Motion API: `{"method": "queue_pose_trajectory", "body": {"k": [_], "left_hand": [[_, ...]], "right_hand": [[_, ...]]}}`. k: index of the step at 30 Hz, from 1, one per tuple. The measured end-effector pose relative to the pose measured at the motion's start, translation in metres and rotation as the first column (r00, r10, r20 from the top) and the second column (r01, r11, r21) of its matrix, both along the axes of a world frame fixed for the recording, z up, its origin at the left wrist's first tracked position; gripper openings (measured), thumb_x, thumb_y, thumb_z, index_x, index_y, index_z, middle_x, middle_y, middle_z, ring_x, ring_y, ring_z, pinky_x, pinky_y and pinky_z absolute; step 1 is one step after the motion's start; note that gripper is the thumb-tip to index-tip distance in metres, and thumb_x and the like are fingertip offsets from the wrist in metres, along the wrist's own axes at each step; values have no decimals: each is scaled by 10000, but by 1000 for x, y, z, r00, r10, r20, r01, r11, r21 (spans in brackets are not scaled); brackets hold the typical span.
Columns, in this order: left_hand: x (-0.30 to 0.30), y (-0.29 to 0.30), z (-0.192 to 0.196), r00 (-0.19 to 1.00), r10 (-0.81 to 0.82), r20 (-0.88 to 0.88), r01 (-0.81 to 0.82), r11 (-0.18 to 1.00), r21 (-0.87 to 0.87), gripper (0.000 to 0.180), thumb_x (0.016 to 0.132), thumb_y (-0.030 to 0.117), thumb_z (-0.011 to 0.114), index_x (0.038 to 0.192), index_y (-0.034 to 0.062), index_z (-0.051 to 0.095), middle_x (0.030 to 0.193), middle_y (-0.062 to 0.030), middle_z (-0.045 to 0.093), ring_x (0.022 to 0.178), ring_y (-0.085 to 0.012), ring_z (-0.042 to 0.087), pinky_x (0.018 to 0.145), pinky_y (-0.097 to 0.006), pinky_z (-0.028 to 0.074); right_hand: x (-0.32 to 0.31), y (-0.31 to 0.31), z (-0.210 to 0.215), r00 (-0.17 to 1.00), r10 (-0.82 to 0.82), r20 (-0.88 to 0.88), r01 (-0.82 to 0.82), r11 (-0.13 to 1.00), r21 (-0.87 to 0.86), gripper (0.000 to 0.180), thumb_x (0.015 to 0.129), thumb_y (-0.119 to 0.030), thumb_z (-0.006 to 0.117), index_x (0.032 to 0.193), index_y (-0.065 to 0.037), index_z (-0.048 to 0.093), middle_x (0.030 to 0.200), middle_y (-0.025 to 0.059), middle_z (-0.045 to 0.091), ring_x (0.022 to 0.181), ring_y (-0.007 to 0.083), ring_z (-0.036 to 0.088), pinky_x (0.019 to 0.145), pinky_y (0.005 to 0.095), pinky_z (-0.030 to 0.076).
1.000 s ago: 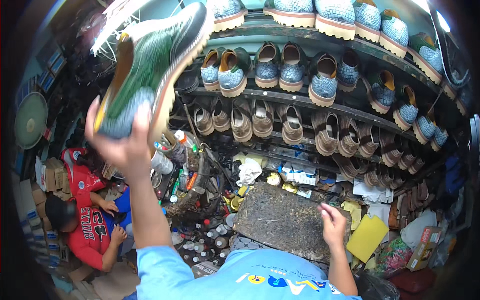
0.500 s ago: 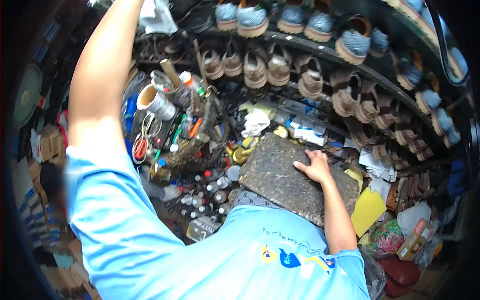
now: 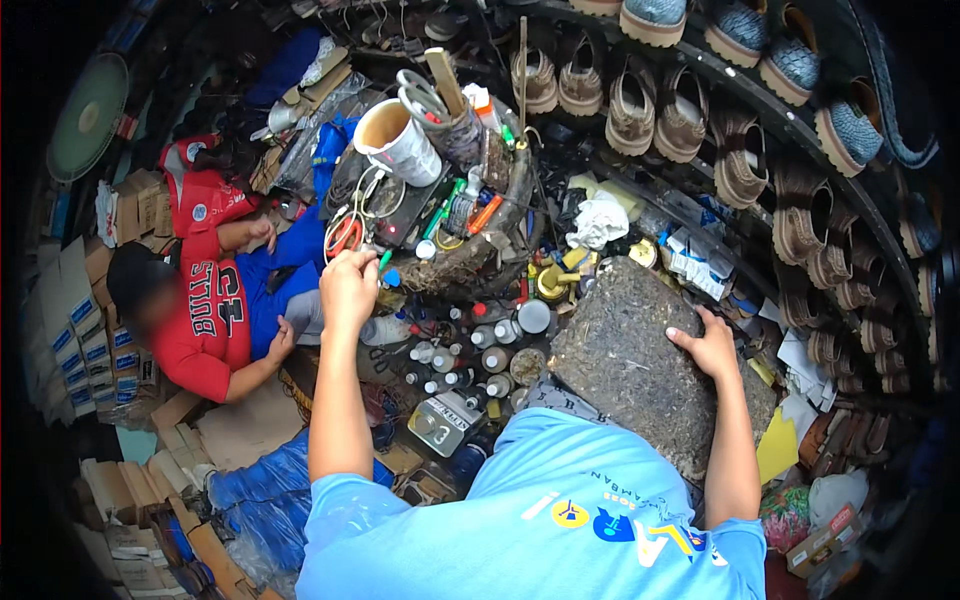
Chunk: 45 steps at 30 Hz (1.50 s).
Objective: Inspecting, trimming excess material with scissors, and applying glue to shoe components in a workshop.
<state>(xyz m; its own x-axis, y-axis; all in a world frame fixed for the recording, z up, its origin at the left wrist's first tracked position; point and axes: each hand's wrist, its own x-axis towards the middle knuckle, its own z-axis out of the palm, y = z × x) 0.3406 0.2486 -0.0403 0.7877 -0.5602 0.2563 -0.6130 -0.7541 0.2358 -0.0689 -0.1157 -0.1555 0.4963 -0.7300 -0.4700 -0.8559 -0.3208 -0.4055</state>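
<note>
The left hand [image 3: 349, 287] is curled just beside the orange-handled tool [image 3: 343, 238] at the left edge of the cluttered round table [image 3: 455, 274]; whether it grips anything, I cannot tell. The right hand [image 3: 708, 345] lies with fingers spread on the dark, rough slab [image 3: 630, 340], near right. Brown shoes [image 3: 630, 112] stand on a shelf, far right.

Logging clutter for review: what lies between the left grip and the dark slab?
Head view: mostly bottles, clustered between the left grip and dark slab.
</note>
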Motion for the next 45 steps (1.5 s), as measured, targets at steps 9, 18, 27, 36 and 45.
{"method": "queue_pose_trajectory", "body": {"k": [9, 18, 27, 36, 45], "left_hand": [[31, -1, -34, 951, 107, 291, -145, 983, 111, 218, 867, 181, 659, 987, 59, 794, 1079, -143, 605, 1021, -341, 552, 891, -439, 481], [52, -22, -12, 974, 211, 88, -226, 945, 234, 256, 847, 272, 730, 996, 77, 804, 1178, -161, 615, 1144, -364, 535, 982, -444, 462], [69, -17, -28, 958, 278, 70, -286, 937, 201, 345, 814, 308, 775, 1022, 34, 793, 1103, -244, 694, 1133, -361, 613, 1006, -451, 464], [87, 7, -42, 879, 458, -130, -477, 849, -229, 328, 838, 296, 688, 955, 8, 790, 818, -190, 755, 781, -275, 741, 775, -394, 535], [30, 7, -33, 953, 160, -258, -280, 794, -540, 236, 977, 166, 665, 1011, -54, 743, 839, -15, 718, 716, -73, 615, 651, -226, 463]], "right_hand": [[4, 13, 6, 999, -34, 4, 34, 999, -34, 960, 733, -621, 808, 1456, -49, 540, 1394, 238, 560, 1330, 407, 492, 1134, 466, 381], [-3, 12, -3, 998, -59, 29, 59, 998, -25, 968, 736, -643, 797, 1463, -58, 537, 1397, 227, 560, 1338, 393, 482, 1137, 463, 374], [-1, 13, 1, 997, -76, 19, 76, 997, -8, 946, 749, -618, 802, 1466, -62, 533, 1377, 234, 564, 1353, 390, 471, 1138, 465, 369], [-4, 13, -4, 998, -51, 30, 52, 998, -26, 1000, 737, -703, 762, 1470, -62, 532, 1366, 226, 568, 1309, 396, 491, 1131, 468, 367], [-30, 22, -18, 907, -44, 418, 129, 976, -177, 593, 813, -377, 815, 1277, -36, 675, 1336, 196, 609, 1249, 355, 572, 1062, 444, 452]]}}
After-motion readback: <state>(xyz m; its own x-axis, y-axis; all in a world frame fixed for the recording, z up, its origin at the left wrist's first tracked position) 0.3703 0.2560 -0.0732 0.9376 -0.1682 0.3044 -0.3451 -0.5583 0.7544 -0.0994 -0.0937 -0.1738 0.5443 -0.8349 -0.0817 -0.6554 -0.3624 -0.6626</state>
